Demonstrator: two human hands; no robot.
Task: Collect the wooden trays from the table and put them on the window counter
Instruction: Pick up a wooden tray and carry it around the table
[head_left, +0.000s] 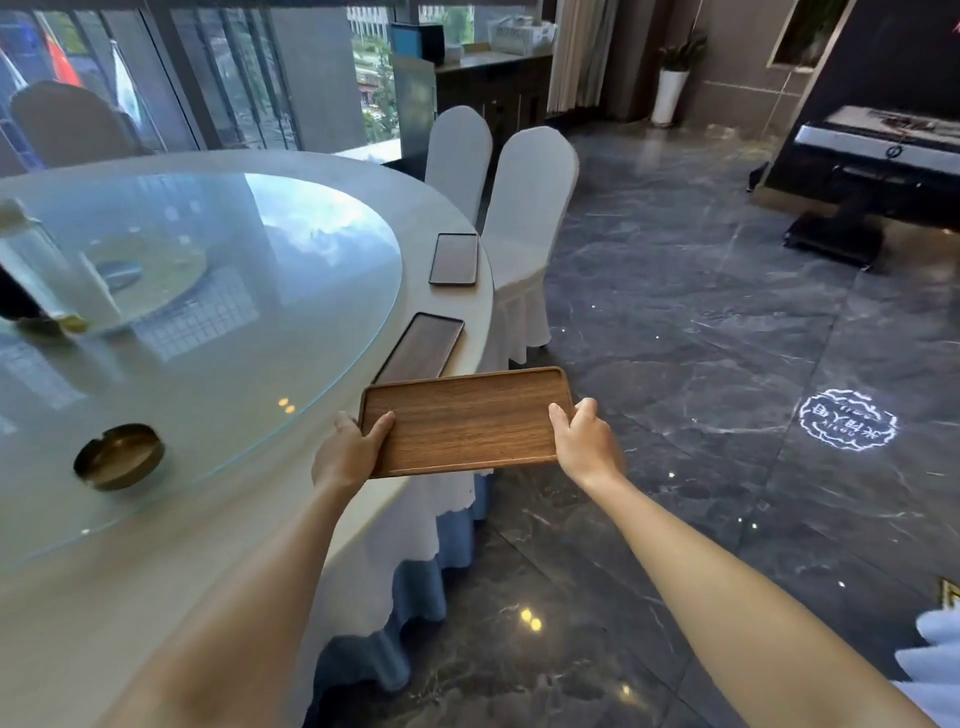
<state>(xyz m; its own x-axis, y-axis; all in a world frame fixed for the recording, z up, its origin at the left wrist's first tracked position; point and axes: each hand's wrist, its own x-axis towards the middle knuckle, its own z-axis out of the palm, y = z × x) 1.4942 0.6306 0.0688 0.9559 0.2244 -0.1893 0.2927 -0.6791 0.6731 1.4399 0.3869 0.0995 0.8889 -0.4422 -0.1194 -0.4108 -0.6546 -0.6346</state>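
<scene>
I hold a light brown wooden tray (465, 421) flat in the air over the right edge of the round table (291, 519). My left hand (349, 451) grips its left short side and my right hand (586, 441) grips its right short side. Two more trays lie on the table rim beyond it: a darker tray (422, 347) just behind the held one, partly hidden by it, and another dark tray (454, 259) farther back. The window counter (371, 150) shows as a pale ledge behind the table, below the glass.
A glass turntable (208, 312) covers the table's middle, with a brass ashtray (119, 456) on its near part. Two white-covered chairs (524, 228) stand at the table's right side. Dark marble floor (701, 364) spreads to the right, a dark cabinet (493, 83) stands at the back.
</scene>
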